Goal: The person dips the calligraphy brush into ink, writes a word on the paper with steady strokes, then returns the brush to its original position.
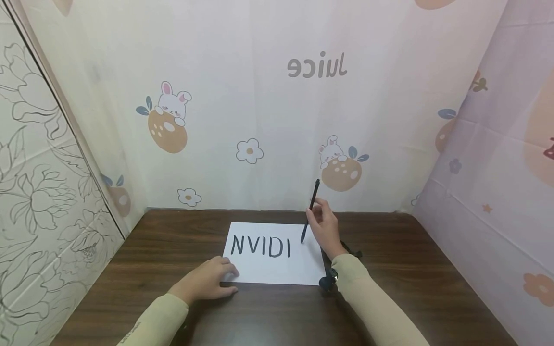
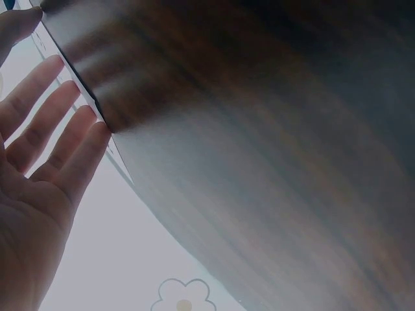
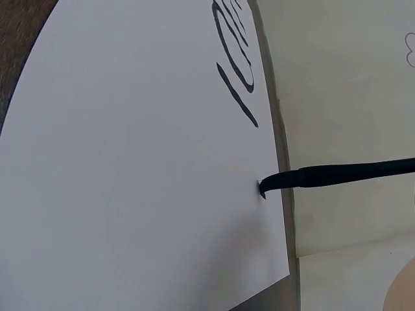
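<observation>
A white sheet of paper (image 1: 272, 270) lies on the wooden table, bearing the large black letters "NVIDI" (image 1: 261, 246). My right hand (image 1: 327, 230) pinches a slim black brush pen (image 1: 315, 190) over the paper's right part. In the right wrist view the brush pen (image 3: 353, 173) has its dark tip bent against the sheet, to one side of the last letter; the right hand itself is out of that view. My left hand (image 1: 207, 280) rests at the sheet's lower left corner, its fingers on the paper and its thumb on the table. The left wrist view shows the left hand (image 2: 48, 172) with fingers extended.
The dark wooden table (image 1: 277, 315) reaches back to a pale printed curtain (image 1: 255, 105) with rabbits, fruit and flowers. Similar patterned cloth hangs at the right (image 1: 497, 192), and a panel with line-drawn flowers (image 1: 39, 202) stands at the left. Dark bands sit around the right wrist.
</observation>
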Motion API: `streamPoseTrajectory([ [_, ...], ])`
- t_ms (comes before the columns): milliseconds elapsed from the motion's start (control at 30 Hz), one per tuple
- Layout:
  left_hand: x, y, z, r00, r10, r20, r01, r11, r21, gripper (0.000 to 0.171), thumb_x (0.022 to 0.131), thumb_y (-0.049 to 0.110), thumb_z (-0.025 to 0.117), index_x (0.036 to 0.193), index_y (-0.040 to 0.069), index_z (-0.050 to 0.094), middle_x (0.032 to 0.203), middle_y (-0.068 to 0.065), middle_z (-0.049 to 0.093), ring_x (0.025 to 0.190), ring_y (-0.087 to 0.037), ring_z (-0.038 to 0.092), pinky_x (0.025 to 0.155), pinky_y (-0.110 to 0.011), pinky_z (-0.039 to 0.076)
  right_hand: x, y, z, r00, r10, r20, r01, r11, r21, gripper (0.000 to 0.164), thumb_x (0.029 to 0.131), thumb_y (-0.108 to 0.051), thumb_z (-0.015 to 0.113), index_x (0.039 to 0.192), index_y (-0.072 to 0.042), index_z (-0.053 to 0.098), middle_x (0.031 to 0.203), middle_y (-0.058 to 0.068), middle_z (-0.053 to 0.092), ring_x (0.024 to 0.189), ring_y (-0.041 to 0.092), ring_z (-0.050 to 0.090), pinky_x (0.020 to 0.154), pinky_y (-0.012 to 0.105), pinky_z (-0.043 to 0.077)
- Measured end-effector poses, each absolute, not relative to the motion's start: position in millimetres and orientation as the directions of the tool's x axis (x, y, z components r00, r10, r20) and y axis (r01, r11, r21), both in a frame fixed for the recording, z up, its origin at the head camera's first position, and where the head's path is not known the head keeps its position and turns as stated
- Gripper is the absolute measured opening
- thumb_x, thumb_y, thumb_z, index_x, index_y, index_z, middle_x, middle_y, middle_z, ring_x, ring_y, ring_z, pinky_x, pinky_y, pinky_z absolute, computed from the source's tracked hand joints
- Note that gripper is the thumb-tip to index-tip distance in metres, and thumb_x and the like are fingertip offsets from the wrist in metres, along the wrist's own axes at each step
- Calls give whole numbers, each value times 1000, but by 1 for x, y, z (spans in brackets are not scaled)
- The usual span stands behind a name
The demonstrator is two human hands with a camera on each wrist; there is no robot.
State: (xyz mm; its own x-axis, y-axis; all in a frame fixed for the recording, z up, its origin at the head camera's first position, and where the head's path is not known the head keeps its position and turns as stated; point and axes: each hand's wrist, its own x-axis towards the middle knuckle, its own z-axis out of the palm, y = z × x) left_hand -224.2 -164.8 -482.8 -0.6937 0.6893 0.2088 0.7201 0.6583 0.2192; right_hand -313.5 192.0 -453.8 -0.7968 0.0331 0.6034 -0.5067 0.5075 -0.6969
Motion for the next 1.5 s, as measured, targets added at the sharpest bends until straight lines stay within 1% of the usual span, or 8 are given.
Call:
streamPoseTrajectory([
  [133, -224, -165, -483, -695, 688, 207, 719, 659, 221, 29, 85, 35, 79, 104, 15, 73, 99, 5, 66, 92, -13, 58, 82, -36, 52, -312, 192, -454, -798, 29, 602, -508, 503, -699, 36, 101, -17, 62, 133, -6, 51, 97, 6, 61, 89, 20, 59, 80, 42, 52],
  [300, -224, -164, -482, -695, 689, 206, 719, 659, 222, 28, 85, 35, 79, 104, 15, 73, 99, 5, 66, 92, -13, 59, 82, -36, 52, -311, 191, -454, -804, 28, 593, -502, 503, -704, 34, 100, -17, 62, 133, -12, 52, 96, 6, 61, 88, 19, 59, 79, 41, 52],
  [500, -224, -164, -482, -698, 687, 202, 716, 660, 228, 28, 86, 35, 79, 105, 15, 73, 100, 5, 66, 92, -13, 59, 82, -36, 52, -309, 189, -455, -794, 20, 607, -520, 493, -697, 34, 100, -15, 62, 132, -9, 53, 94, 4, 60, 87, 18, 59, 79, 41, 53],
  [667, -224, -164, -481, -698, 687, 202, 716, 659, 231, 28, 86, 35, 79, 104, 14, 73, 99, 5, 66, 92, -13, 59, 82, -36, 52, -309, 189, -456, -774, 10, 634, -550, 487, -679, 32, 100, -14, 63, 130, -10, 53, 92, 3, 59, 85, 18, 59, 77, 38, 54],
  [900, -222, -165, -480, -693, 689, 212, 721, 654, 229, 28, 85, 34, 79, 104, 14, 73, 98, 4, 66, 92, -13, 59, 82, -36, 52, -308, 187, -458, -768, -6, 640, -563, 484, -670, 32, 99, -13, 64, 129, -16, 53, 90, 1, 58, 83, 15, 58, 75, 34, 53],
  [1000, -221, -164, -479, -689, 692, 218, 725, 650, 226, 28, 85, 34, 79, 103, 13, 73, 98, 4, 66, 91, -13, 58, 81, -36, 52, -307, 186, -460, -764, -15, 645, -570, 482, -665, 32, 99, -12, 64, 129, -17, 53, 89, 0, 58, 82, 15, 58, 74, 32, 53],
  [1267, -222, -164, -480, -675, 700, 234, 738, 639, 217, 28, 84, 33, 79, 103, 13, 73, 97, 4, 66, 90, -12, 58, 80, -35, 52, -306, 183, -461, -752, -26, 659, -590, 473, -655, 33, 98, -10, 65, 128, -13, 53, 89, -1, 57, 81, 15, 57, 72, 28, 51],
  [1500, -223, -164, -480, -686, 697, 210, 728, 647, 229, 27, 85, 33, 79, 103, 14, 73, 97, 6, 65, 89, -9, 56, 79, -33, 51, -305, 183, -461, -744, -35, 668, -606, 456, -651, 34, 98, -11, 65, 129, -12, 54, 88, -2, 58, 75, 16, 56, 66, 26, 49],
])
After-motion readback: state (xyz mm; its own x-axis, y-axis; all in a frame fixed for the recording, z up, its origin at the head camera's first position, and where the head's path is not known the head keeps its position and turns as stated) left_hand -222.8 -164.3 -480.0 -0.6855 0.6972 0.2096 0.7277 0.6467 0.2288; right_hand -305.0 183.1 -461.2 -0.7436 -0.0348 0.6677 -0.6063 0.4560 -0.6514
